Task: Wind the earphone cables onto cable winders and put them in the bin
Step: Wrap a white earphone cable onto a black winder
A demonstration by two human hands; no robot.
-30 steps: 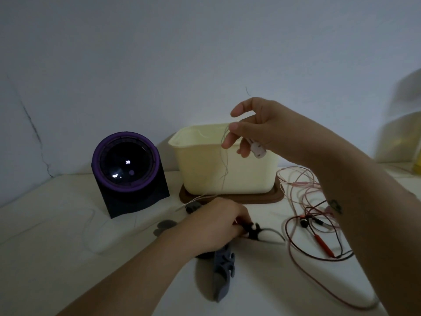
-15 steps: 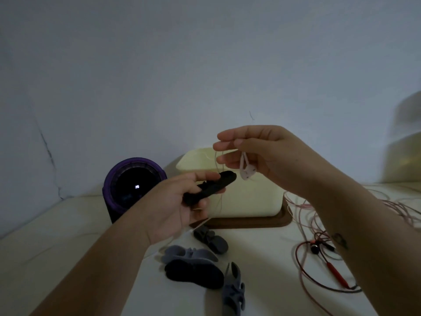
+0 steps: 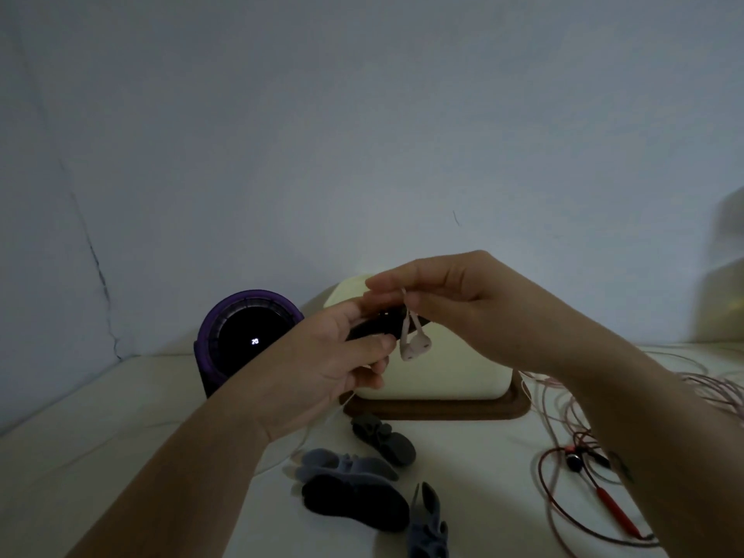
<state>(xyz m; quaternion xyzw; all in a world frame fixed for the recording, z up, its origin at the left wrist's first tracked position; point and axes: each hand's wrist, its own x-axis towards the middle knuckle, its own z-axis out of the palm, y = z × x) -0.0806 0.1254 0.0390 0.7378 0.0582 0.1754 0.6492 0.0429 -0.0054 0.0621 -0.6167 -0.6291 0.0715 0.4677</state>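
The left hand is curled around a slim black plastic cable winder, palm turned inward and thumb laid along the underside, so the winder sticks out level as a steady spool. The right hand meets it from the other side, forefinger and thumb pinching the cord just above a pair of pale pink earbuds that dangle against the winder's tip. That grip likely anchors the bud end before the first turn is laid. Both hands are raised in front of the cream rounded plastic bin, wrists bent toward each other and almost touching. The rest of the thin pale cable trails down from below the left hand to the tabletop in front of the bin, loose enough to feed. The bin sits on a dark brown wooden tray. Before it lie four spare grey and black winders, unused. To the bin's right a red earphone cable and pinkish tangles wait unwound, and to its left stands a purple-rimmed round device.
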